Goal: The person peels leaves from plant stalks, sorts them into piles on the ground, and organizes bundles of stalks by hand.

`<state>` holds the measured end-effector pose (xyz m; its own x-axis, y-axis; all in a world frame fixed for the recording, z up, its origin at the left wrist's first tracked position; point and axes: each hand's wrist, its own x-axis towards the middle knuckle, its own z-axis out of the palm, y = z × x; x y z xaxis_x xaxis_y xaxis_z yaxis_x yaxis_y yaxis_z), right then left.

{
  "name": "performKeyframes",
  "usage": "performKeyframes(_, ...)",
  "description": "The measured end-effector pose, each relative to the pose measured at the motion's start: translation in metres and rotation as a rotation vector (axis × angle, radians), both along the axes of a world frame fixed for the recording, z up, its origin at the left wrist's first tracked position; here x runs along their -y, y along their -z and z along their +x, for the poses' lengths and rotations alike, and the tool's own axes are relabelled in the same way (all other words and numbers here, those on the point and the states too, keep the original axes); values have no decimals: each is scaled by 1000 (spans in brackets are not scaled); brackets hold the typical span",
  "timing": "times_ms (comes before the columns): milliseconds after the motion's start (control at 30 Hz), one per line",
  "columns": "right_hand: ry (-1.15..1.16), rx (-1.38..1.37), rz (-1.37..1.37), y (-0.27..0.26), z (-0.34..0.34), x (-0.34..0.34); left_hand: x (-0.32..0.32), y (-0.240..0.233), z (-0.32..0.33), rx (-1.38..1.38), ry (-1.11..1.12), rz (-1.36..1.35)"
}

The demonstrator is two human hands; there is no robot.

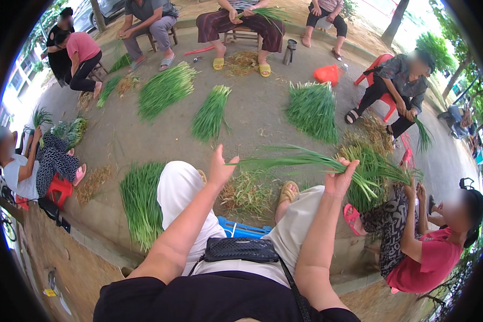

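My right hand [340, 177] is closed around a small bunch of green chives or similar leafy stalks [306, 157]. Their pale ends point down to the right, and the long leaves stretch left towards my left hand [222, 166]. That hand is raised with thumb and fingers apart; the leaf tips reach its fingertips, and whether it pinches any cannot be told. Below, between my feet, lies a heap of yellowed trimmings [247, 193]. A large pile of the green stalks [143, 205] rests beside my knee on the left.
More bundles lie on the pavement: a narrow one [211, 112], a wide one [167, 90] and another [312, 110] near a red plastic bag [327, 75]. Several people sit around, one close on the right [430, 249] handling stalks. A black handbag [241, 249] sits on my lap.
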<state>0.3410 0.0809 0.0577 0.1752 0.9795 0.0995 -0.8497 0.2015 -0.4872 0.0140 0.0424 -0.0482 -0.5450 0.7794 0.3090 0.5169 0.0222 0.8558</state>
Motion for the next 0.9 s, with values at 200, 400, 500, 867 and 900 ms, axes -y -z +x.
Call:
performKeyframes(200,166,239,-101,-2,-8,2,42,21,-2,28,395,-497)
performKeyframes(400,147,184,-100,-5,-17,3,56,20,20,-119,276,-77)
performKeyframes(500,19,-6,-43,-5,-13,3,49,25,10,543,429,-312)
performKeyframes(867,-10,-148,-8,-3,-4,2,40,-110,-14,1050,487,142)
performKeyframes(900,-22,-150,-3,-3,-4,1,40,-117,-14,1004,496,148)
